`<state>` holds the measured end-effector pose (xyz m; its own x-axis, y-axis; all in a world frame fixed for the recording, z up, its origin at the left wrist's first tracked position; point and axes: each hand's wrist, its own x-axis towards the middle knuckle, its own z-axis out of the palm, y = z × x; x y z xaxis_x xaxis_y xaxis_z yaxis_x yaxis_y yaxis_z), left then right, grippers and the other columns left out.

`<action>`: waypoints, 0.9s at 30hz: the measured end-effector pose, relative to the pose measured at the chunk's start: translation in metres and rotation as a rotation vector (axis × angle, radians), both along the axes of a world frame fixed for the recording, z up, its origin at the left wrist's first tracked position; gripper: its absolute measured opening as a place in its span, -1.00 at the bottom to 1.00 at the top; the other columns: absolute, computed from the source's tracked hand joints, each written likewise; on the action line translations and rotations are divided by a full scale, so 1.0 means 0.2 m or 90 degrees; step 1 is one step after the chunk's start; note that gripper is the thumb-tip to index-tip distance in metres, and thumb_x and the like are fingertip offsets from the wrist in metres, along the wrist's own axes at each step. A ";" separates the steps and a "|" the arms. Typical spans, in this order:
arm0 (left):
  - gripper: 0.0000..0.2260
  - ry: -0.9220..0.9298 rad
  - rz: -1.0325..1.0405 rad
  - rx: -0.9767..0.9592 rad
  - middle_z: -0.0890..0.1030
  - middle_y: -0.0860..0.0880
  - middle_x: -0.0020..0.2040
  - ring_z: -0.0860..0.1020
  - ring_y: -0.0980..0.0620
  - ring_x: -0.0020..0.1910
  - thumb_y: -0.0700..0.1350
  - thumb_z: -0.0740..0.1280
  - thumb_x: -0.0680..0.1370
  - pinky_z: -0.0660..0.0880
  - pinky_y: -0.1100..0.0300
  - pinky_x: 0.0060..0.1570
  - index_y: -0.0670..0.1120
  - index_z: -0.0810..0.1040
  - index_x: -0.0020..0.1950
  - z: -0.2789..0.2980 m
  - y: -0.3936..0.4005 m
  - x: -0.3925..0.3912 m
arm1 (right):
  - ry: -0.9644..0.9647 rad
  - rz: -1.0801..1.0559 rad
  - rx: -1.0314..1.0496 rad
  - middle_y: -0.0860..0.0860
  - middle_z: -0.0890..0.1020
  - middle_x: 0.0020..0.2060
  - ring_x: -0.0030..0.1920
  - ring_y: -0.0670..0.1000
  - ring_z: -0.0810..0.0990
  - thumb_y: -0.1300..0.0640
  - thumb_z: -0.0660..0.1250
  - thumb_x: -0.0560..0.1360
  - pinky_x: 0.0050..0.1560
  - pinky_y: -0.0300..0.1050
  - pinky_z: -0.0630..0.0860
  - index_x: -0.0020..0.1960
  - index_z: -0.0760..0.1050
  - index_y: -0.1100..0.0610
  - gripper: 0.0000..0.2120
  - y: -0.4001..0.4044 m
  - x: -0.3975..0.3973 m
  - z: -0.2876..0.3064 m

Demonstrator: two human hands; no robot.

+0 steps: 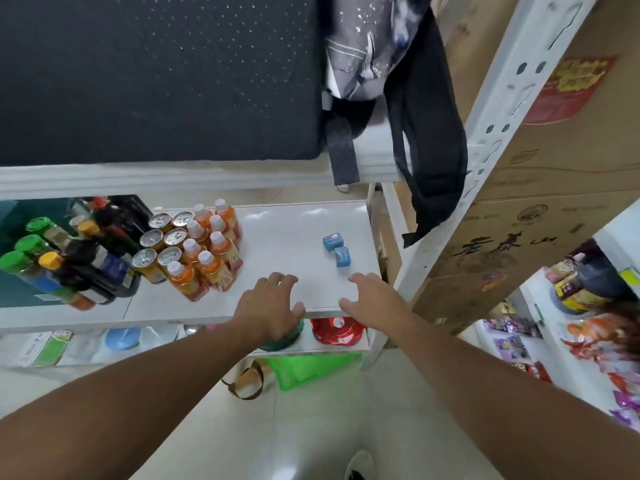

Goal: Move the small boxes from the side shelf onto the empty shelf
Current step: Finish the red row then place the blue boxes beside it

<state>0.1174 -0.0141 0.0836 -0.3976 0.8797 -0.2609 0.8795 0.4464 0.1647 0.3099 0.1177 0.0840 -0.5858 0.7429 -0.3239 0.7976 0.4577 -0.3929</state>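
Note:
Two small blue boxes sit on the white shelf (294,237) in front of me, one (333,242) just behind the other (342,256), touching or nearly so, near the shelf's right end. My left hand (272,306) hovers over the shelf's front edge, fingers spread, holding nothing. My right hand (372,299) is beside it, also over the front edge, fingers apart and empty, just in front of the nearer box. The side shelf (540,323) stands at the right with colourful packets on it.
Orange drink bottles (211,251), cans (162,244) and dark sauce bottles (69,258) fill the shelf's left part. A backpack (398,81) hangs from the upper shelf beside a white upright post (485,133). Cardboard cartons (554,168) stand at the right. A green bag (301,372) lies on the floor.

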 end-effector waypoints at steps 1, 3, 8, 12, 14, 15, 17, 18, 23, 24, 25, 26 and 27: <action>-0.43 -0.002 0.010 -0.001 0.39 -0.03 0.57 0.41 -0.13 0.47 0.22 0.24 0.63 0.51 -0.14 0.30 0.09 0.32 0.62 -0.03 0.03 -0.02 | -0.005 0.005 0.001 0.05 0.48 0.44 0.27 0.07 0.60 -0.22 0.31 0.57 0.27 0.08 0.59 0.59 0.34 -0.02 -0.36 0.05 -0.04 -0.02; -0.44 -0.010 0.022 -0.007 0.41 -0.04 0.56 0.43 -0.14 0.45 0.21 0.24 0.62 0.51 -0.15 0.28 0.08 0.34 0.61 -0.08 0.09 -0.05 | -0.007 -0.003 0.010 0.06 0.51 0.36 0.23 0.09 0.60 -0.23 0.30 0.57 0.23 0.08 0.60 0.56 0.37 0.01 -0.37 0.13 -0.10 -0.08; -0.45 -0.035 0.027 0.004 0.45 -0.04 0.54 0.46 -0.15 0.43 0.19 0.27 0.63 0.52 -0.15 0.31 0.06 0.35 0.60 -0.23 0.28 -0.15 | -0.029 -0.056 0.018 0.05 0.55 0.18 0.10 0.10 0.61 -0.23 0.31 0.56 0.09 0.08 0.64 0.44 0.41 0.04 -0.45 0.28 -0.23 -0.27; -0.43 -0.043 -0.001 0.022 0.49 -0.04 0.51 0.50 -0.14 0.41 0.18 0.36 0.63 0.55 -0.12 0.29 0.05 0.35 0.60 -0.38 0.49 -0.25 | -0.027 -0.105 0.024 0.01 0.57 0.12 0.01 0.06 0.63 -0.30 0.35 0.50 -0.02 0.10 0.71 0.37 0.35 -0.04 -0.44 0.42 -0.34 -0.45; -0.43 -0.061 -0.004 0.041 0.50 -0.04 0.50 0.50 -0.13 0.41 0.16 0.40 0.63 0.55 -0.10 0.29 0.05 0.36 0.59 -0.46 0.61 -0.30 | -0.016 -0.117 0.037 0.04 0.56 0.14 0.04 0.07 0.63 -0.32 0.37 0.52 0.01 0.10 0.71 0.37 0.35 -0.02 -0.43 0.46 -0.40 -0.52; -0.43 -0.069 -0.004 0.053 0.50 -0.04 0.51 0.50 -0.13 0.41 0.15 0.41 0.63 0.55 -0.10 0.30 0.04 0.35 0.59 -0.50 0.67 -0.33 | -0.005 -0.123 0.045 0.05 0.55 0.16 0.07 0.08 0.63 -0.33 0.37 0.54 0.03 0.10 0.70 0.39 0.36 0.00 -0.41 0.48 -0.43 -0.54; -0.41 -0.094 -0.005 0.069 0.50 -0.06 0.51 0.49 -0.14 0.43 0.13 0.42 0.64 0.53 -0.10 0.34 0.01 0.34 0.61 -0.58 0.80 -0.39 | 0.007 -0.134 0.060 0.06 0.53 0.20 0.14 0.10 0.61 -0.35 0.37 0.55 0.07 0.09 0.68 0.43 0.35 0.03 -0.37 0.52 -0.49 -0.60; -0.40 -0.106 -0.007 0.078 0.50 -0.07 0.52 0.48 -0.14 0.44 0.11 0.44 0.63 0.52 -0.10 0.37 0.00 0.34 0.61 -0.61 0.87 -0.41 | 0.010 -0.141 0.067 0.06 0.52 0.21 0.16 0.10 0.59 -0.36 0.36 0.55 0.08 0.08 0.66 0.43 0.36 0.04 -0.36 0.54 -0.52 -0.63; -0.33 -0.178 -0.049 0.126 0.50 -0.09 0.49 0.45 -0.13 0.47 -0.02 0.52 0.56 0.44 -0.05 0.41 0.01 0.35 0.62 -0.79 1.14 -0.44 | -0.005 -0.168 0.135 0.10 0.49 0.26 0.32 0.17 0.45 -0.27 0.33 0.58 0.11 0.06 0.52 0.35 0.49 0.12 -0.46 0.64 -0.57 -0.81; -0.35 -0.179 -0.057 0.133 0.52 -0.09 0.47 0.46 -0.14 0.46 0.00 0.51 0.55 0.45 -0.06 0.40 0.01 0.38 0.60 -0.82 1.17 -0.44 | 0.008 -0.177 0.139 0.10 0.48 0.25 0.32 0.17 0.45 -0.23 0.34 0.59 0.11 0.05 0.51 0.33 0.50 0.13 -0.50 0.65 -0.56 -0.83; -0.41 -0.167 -0.063 0.143 0.55 -0.08 0.43 0.48 -0.15 0.43 0.02 0.51 0.54 0.48 -0.07 0.37 0.02 0.45 0.56 -0.85 1.19 -0.43 | 0.020 -0.182 0.142 0.11 0.49 0.24 0.30 0.17 0.46 -0.20 0.34 0.59 0.11 0.05 0.51 0.31 0.51 0.13 -0.53 0.65 -0.56 -0.84; -0.50 -0.147 -0.067 0.156 0.59 -0.07 0.35 0.51 -0.16 0.37 0.04 0.49 0.54 0.52 -0.09 0.30 0.04 0.53 0.47 -0.88 1.21 -0.43 | 0.027 -0.183 0.147 0.10 0.49 0.21 0.27 0.16 0.48 -0.18 0.35 0.59 0.09 0.05 0.51 0.30 0.52 0.13 -0.55 0.66 -0.55 -0.86; -0.60 -0.131 -0.068 0.171 0.62 -0.07 0.25 0.54 -0.17 0.29 0.03 0.46 0.54 0.55 -0.09 0.23 0.03 0.59 0.37 -0.89 1.21 -0.42 | 0.029 -0.182 0.150 0.10 0.49 0.19 0.24 0.16 0.49 -0.17 0.36 0.59 0.07 0.04 0.50 0.28 0.52 0.13 -0.56 0.66 -0.54 -0.86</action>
<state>0.0337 0.2288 -0.0949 -0.2623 0.9617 -0.0799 0.8552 0.2700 0.4424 0.2024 0.2489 -0.0881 -0.3532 0.9299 -0.1028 0.8905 0.3005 -0.3415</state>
